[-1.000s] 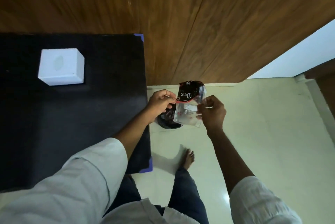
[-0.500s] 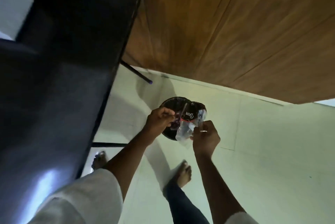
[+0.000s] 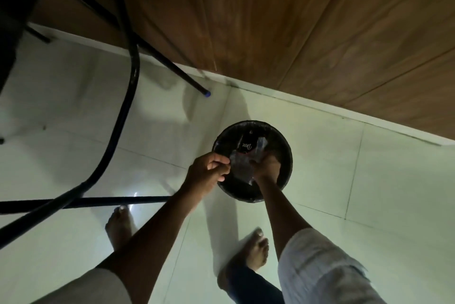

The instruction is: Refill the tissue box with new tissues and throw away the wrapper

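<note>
Pale glossy floor tiles (image 3: 369,192): fill the lower frame, meeting a white skirting strip at the wall.

Wood-grain wall panelling (image 3: 295,20): brown boards, upper frame.

Black metal table legs (image 3: 128,96): curved and straight tubes at left; one leg ends in a blue foot cap (image 3: 207,93) on the tiles.

Sleeves (image 3: 320,266): light cloth, on both forearms at the bottom edge.

Bin (image 3: 286,148): round, black, standing on the tiles near the wall, its mouth open towards the camera.

Bare feet (image 3: 256,249): two, on the tiles below the bin; a dark trouser leg shows above the right one.

Left hand (image 3: 209,170): at the bin's left rim, fingers curled together, thumb and forefinger pinched on the wrapper's left edge.

Right hand (image 3: 267,164): over the bin's mouth, fingers closed on the wrapper's right side; fingertips partly hidden behind the film.

Wrapper (image 3: 245,159): crumpled clear plastic with a dark printed band, lettering upside down. Stretched between the two hands, its upper part reaching past the fingers into the bin's mouth, its lower end hanging between the wrists. Whether it touches the bin cannot be told.
</note>
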